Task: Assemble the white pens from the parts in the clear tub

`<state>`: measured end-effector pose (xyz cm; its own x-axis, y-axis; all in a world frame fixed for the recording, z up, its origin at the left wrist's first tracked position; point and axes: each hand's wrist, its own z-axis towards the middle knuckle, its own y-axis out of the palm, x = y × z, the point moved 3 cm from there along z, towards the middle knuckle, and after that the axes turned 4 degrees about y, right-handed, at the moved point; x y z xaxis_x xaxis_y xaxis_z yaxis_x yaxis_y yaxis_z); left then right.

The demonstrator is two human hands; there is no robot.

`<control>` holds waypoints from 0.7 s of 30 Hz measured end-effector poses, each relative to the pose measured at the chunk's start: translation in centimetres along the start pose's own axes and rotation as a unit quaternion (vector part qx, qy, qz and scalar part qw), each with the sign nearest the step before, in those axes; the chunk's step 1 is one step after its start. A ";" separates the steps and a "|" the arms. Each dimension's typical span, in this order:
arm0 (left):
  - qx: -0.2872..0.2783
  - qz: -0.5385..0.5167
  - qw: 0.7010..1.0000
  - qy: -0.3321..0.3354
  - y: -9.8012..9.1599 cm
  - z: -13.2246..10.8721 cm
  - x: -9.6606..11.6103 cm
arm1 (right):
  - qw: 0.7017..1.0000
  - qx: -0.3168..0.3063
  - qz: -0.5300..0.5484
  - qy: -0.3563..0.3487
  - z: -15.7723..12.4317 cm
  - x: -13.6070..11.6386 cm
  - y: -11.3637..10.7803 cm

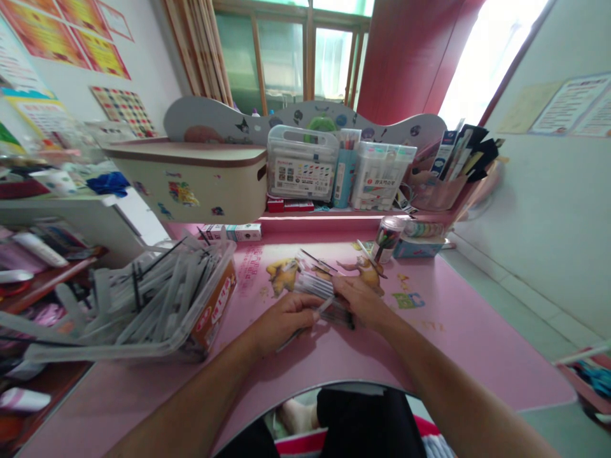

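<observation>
On the pink desk lies a bundle of slim clear-and-grey sticks [315, 286], perhaps pens or refills in sleeves; their exact kind is too blurred to tell. My right hand [360, 299] is closed over the bundle's right side, fingers curled down. Just left of it, my left hand [289, 318] pinches a thin stick [289, 341] that pokes out below the palm. A short whitish strip [325, 304] shows at the left fingertips. Dark thin sticks [317, 261] lie beyond the bundle. To the left stands a clear plastic bin [222, 305] full of translucent sleeves [162, 299] and dark sticks.
Behind the hands stand a jar of pens [387, 238] and a blue box [417, 247]. A raised shelf carries a lidded cream bin [200, 187], a marker case [303, 165], a marker set [382, 178] and a pen holder [436, 191]. The desk's curved front edge [334, 383] borders my lap.
</observation>
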<state>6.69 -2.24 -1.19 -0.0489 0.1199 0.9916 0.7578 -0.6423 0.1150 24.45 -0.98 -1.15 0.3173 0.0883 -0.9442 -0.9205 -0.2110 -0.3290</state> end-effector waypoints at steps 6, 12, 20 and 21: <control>0.005 -0.009 1.000 -0.008 -0.2 -0.1 0.1 | 0.999 -0.022 0.040 0.008 -0.3 -0.4 0.2; -0.001 -0.017 1.000 -0.007 -0.4 0.1 -0.1 | 0.997 -0.025 0.066 0.019 -0.1 -0.5 0.1; 0.003 -0.023 1.000 -0.007 -0.2 0.1 0.4 | 0.991 -0.028 0.129 0.037 -0.2 -0.5 0.2; 0.003 -0.025 1.000 -0.009 -0.2 0.1 0.4 | 0.991 -0.025 0.129 0.037 -0.1 -0.4 0.2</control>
<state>6.61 -1.97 -0.83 -0.0758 0.1657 0.9833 0.7579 -0.6312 0.1648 24.16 -1.19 -0.88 0.0899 -0.0470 -0.9948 -0.9615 -0.2646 -0.0744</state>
